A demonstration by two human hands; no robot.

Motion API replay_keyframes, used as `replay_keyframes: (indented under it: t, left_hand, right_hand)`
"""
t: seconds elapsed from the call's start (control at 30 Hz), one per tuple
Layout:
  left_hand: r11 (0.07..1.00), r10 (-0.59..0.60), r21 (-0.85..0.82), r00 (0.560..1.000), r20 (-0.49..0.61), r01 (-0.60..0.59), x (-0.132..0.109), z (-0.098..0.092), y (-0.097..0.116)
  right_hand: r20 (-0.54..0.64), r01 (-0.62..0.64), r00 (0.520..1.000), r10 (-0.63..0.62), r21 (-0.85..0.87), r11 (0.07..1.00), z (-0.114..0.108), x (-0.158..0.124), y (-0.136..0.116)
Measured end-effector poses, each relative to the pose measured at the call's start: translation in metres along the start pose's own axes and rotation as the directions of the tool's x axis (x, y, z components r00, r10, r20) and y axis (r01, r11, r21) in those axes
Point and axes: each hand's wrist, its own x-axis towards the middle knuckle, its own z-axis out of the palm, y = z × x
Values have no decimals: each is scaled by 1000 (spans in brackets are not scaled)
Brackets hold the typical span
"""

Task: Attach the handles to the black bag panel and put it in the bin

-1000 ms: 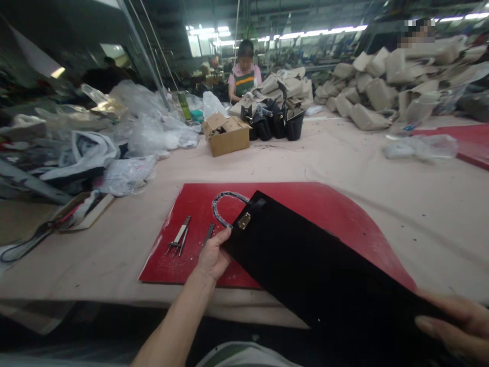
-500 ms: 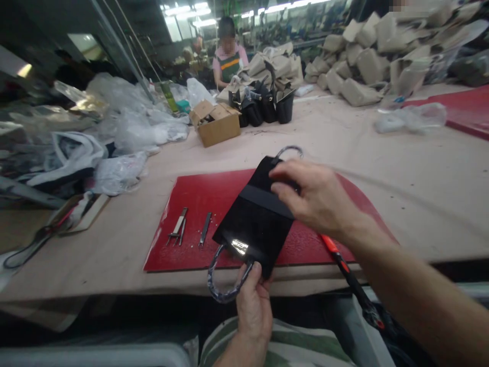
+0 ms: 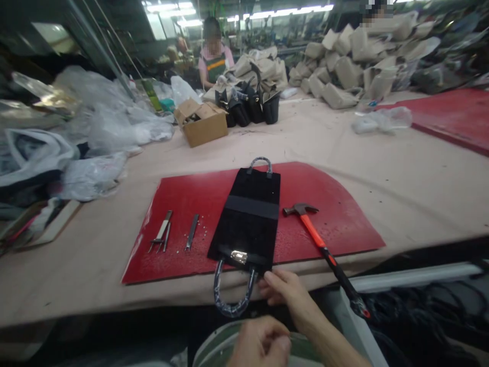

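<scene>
The bag [image 3: 250,219] is being seen as matt black cloth, its clasp [image 3: 239,257] as shiny metal, its handle [image 3: 233,300] as wrapped in glossy plastic. The mat [image 3: 183,193] is being shown as smooth and slightly glossy, the hammer [image 3: 321,242] head as dull metal.

The hall is lit evenly by strip lights [image 3: 301,9] at 12 o'clock. A glint is caught on the clasp [image 3: 239,256], and a soft sheen on the red mat [image 3: 183,193]. The edges are bent and smeared. The left hand [image 3: 260,344] at 6 o'clock is blurred.
</scene>
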Motion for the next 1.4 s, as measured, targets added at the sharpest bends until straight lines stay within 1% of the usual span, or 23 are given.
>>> replay_keyframes:
  t: [0.03, 0.07, 0.1, 0.13, 0.17, 0.2, 0.23, 0.27, 0.33, 0.43, 0.5, 0.57, 0.67, 0.77, 0.83, 0.93, 0.97, 1.03, 1.1, 1.13, 1.2, 1.3, 1.4]
  left_hand:
    - [990, 121, 79, 990, -67, -116, -2, -12, 8]
    - [958, 260, 162, 954, -146, -236, -1, -26, 16]
    - [906, 398, 255, 888, -232, -339, 3, -40, 21]
    - [842, 514, 364, 797, -316, -399, 8, -53, 23]
    - [783, 596, 476, 703, -388, -401, 15, -66, 23]
    - [740, 638, 575, 632, -440, -348, 21, -78, 20]
    - [716, 650, 646, 591, -478, -264, 27, -87, 16]
    - [706, 636, 687, 583, -505, -174, 32, -94, 11]
    - [714, 565, 699, 621, -544, -37, 37, -100, 2]
    - [812, 403, 583, 692, -599, 33, 31, -93, -3]
    - [933, 215, 359, 752, -623, 31, 23, -80, -1]
    - [998, 21, 67, 821, -571, 22, 17, -63, 3]
    - [977, -139, -210, 876, -462, 44, 13, -34, 6]
    - [958, -192, -272, 906, -378, 89, 12, -11, 3]
    - [979, -147, -182, 927, -346, 87, 11, -5, -2]
    - [989, 12, 141, 921, -390, 47, 10, -16, -10]
    - [963, 108, 270, 898, -426, 12, 11, -23, -12]
    - [852, 363, 518, 800, -478, -77, 13, -40, -13]
    - [698, 576, 702, 695, -430, -144, 19, -56, -11]
    - [632, 632, 758, 674, -382, -163, 22, -62, -10]
    - [532, 677, 824, 682, -276, -195, 30, -69, -7]
    - [441, 690, 865, 706, -158, -238, 41, -73, -6]
    - [444, 729, 849, 666, -158, -286, 47, -74, -11]
  right_hand:
    - [47, -14, 999, 9, 113, 994, 7, 1, -1]
    - [95, -46, 995, 26, 217, 975, 15, 3, -2]
    - [131, -86, 990, 48, 305, 949, 23, 5, -1]
    - [148, -124, 986, 73, 369, 921, 30, 7, -1]
    - [144, -148, 985, 97, 409, 901, 37, 9, 0]
    - [118, -158, 986, 119, 433, 887, 42, 11, 1]
    - [76, -154, 988, 134, 444, 883, 47, 13, 2]
    - [27, -135, 990, 138, 443, 886, 49, 15, 3]
    - [-63, -71, 992, 107, 419, 905, 49, 18, 4]
    - [-124, 41, 992, 11, 409, 912, 37, 17, 5]
    - [-114, 77, 993, -29, 442, 894, 25, 13, 6]
    - [-107, 78, 994, -28, 497, 864, 13, 7, 6]
    - [-112, 76, 994, -11, 597, 799, 2, -2, 10]
    - [-50, 39, 999, -8, 656, 754, -2, -6, 19]
    - [-43, 24, 999, 3, 609, 793, -2, -7, 24]
    - [-140, 50, 990, 14, 445, 894, -5, -6, 27]
    - [-178, 63, 984, 11, 404, 913, -7, -6, 26]
    - [-248, 103, 969, -8, 369, 924, -11, -6, 21]
    - [-307, 159, 951, -41, 369, 916, -15, -5, 16]
    - [-321, 172, 946, -46, 376, 911, -16, -4, 14]
    - [-320, 154, 947, -21, 399, 904, -17, -3, 10]
    - [-345, 116, 938, 34, 404, 907, -15, 0, 6]
    - [-373, 122, 927, 41, 403, 907, -13, 1, 4]
